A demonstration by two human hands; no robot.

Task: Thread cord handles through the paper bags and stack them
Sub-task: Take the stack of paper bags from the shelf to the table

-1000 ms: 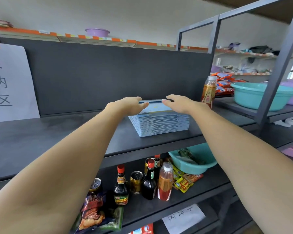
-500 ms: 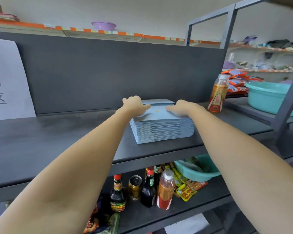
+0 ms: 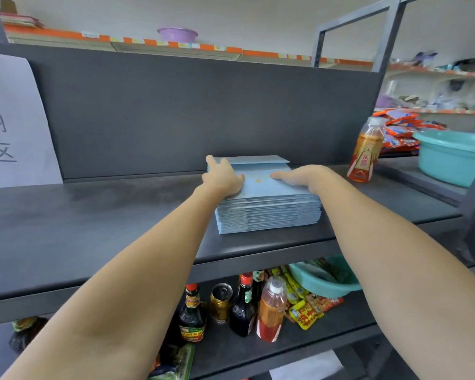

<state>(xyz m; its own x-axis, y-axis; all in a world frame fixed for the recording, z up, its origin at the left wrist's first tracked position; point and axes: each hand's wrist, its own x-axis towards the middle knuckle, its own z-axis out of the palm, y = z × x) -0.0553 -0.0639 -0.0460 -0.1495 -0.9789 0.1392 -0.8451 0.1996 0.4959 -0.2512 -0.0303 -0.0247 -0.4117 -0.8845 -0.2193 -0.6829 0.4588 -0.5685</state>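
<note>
The stack of flat blue paper bags [image 3: 268, 207] lies on the dark shelf [image 3: 93, 215], directly under my hands. My left hand [image 3: 224, 178] rests on the stack's top left part, fingers reaching toward the far edge; I cannot tell whether they hook it. My right hand [image 3: 299, 176] lies flat on the top bag, fingers straight, pointing left. Well to the right of my right hand stands an orange drink bottle [image 3: 366, 150], and beyond it a teal basin [image 3: 450, 157].
</note>
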